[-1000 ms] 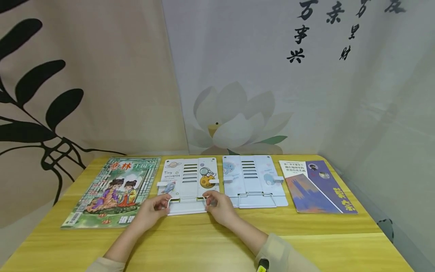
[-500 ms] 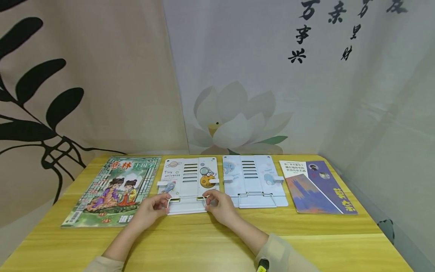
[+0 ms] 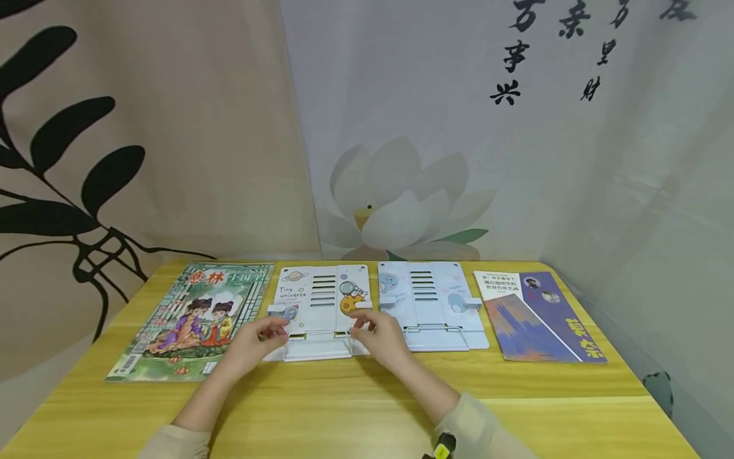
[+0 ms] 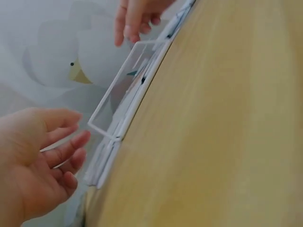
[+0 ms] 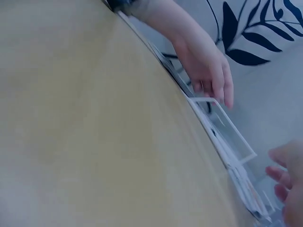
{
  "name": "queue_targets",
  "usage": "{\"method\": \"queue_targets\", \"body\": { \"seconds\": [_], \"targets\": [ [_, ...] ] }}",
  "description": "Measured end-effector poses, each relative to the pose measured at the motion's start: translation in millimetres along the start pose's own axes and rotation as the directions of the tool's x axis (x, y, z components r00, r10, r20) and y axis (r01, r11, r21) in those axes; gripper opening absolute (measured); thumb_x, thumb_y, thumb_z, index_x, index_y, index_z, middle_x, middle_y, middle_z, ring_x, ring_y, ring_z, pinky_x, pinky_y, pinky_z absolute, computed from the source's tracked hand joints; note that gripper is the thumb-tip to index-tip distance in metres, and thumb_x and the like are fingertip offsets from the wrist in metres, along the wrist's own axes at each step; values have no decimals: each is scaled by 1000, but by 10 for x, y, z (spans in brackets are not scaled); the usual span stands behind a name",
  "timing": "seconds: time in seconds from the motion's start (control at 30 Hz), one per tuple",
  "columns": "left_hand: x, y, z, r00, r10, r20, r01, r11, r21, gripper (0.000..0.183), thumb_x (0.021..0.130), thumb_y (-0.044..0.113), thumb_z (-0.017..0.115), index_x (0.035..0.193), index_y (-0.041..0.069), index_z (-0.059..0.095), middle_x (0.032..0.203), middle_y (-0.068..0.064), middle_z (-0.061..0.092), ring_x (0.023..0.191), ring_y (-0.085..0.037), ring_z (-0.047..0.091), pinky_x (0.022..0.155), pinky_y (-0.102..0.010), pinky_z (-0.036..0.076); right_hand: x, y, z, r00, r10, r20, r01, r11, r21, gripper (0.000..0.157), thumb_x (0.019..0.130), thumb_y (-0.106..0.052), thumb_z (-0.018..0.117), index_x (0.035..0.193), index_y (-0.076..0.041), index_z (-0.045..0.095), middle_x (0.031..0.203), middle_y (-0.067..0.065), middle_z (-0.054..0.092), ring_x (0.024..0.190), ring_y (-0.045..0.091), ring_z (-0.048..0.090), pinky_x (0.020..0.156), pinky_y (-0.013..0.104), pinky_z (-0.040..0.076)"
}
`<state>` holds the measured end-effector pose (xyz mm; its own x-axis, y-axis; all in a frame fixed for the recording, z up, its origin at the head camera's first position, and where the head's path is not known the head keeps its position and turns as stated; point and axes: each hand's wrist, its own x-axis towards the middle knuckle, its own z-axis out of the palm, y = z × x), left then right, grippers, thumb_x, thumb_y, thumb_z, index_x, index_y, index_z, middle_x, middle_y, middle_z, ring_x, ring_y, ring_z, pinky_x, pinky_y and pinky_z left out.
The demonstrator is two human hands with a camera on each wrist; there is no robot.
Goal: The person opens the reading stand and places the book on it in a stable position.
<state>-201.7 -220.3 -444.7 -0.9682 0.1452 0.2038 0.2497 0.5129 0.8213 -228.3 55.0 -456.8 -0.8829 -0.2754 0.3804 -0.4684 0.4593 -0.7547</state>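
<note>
A white book stand (image 3: 323,319) with "Tiny universe" and astronaut prints lies flat in the middle of the table. Its wire bracket (image 4: 112,85) juts up from the front part, seen edge-on in the left wrist view. To the bracket's left hovers my left hand (image 3: 258,343), fingers loosely bent and apart from the wire. On the other side my right hand (image 3: 383,336) also holds nothing, its fingers bent over the stand's right part. Both wrist views show gaps between the hands and the bracket.
A second white book stand (image 3: 425,319) lies just right of the first. Left of both is a green illustrated magazine (image 3: 189,354); a purple book (image 3: 541,319) lies at the right. A printed curtain (image 3: 401,95) hangs behind the yellow wooden table (image 3: 321,408).
Both hands gripped the bracket's two sides in the earlier frames. They have let go and lifted slightly up and away. The stand stays in place, and the head view has shifted a little.
</note>
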Motion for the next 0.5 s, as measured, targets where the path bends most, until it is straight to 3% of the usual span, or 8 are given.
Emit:
{"method": "queue_targets", "body": {
  "seconds": [0.23, 0.5],
  "targets": [
    [185, 40, -86, 990, -22, -142, 33, 997, 71, 30, 90, 9, 67, 117, -4, 65, 89, -8, 66, 85, -24, 58, 64, -30, 47, 199, 85, -94, 990, 22, -142, -18, 999, 28, 28, 83, -10, 74, 109, -1, 70, 92, 9, 69, 83, 30, 55, 72, 35, 42],
    [393, -51, -105, 981, -92, -173, 111, 989, 100, 39, 92, 18, 65, 126, -1, 59, 111, -16, 63, 101, -31, 55, 79, -41, 45, 323, 252, -72, 984, 69, -165, -76, 996, -37, 42, 82, -24, 77, 117, -3, 67, 104, 12, 68, 90, 30, 53, 77, 42, 41]
  ]
}}
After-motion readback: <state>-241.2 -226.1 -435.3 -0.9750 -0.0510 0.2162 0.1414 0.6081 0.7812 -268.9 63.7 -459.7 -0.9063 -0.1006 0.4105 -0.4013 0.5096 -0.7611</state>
